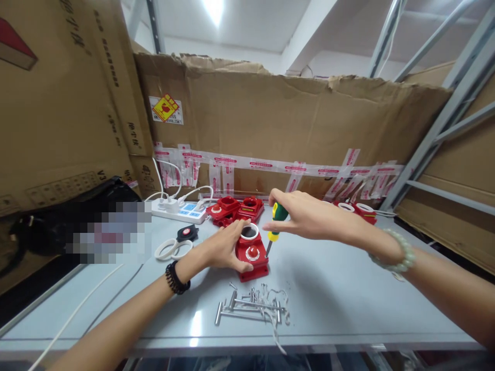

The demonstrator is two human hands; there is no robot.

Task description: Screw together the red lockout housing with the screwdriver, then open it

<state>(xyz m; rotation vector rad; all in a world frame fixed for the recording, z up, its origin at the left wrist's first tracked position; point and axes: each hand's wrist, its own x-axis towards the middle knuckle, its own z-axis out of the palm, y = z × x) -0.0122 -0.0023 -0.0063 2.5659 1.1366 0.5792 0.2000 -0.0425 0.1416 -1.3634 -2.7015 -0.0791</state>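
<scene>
right fingers [285, 199] curled round screwdriver [274, 235], left fingers [235, 230] splayed gripping red housing [256, 270], "v3" carton [69, 129]

Both forearms [131, 317] are bare as far up as I can see, so the bracelets catch my eye. Behind the left hand [224, 250] sits a black bracelet [177, 279], chunky and dark, with a knobbly edge and a few brownish flecks among the black. The right hand [299, 210] is paired with a paler piece, a beaded bracelet [407, 253] of round, milky green beads strung snugly side by side, with a short light tail [397, 276] dangling from its underside.
</scene>
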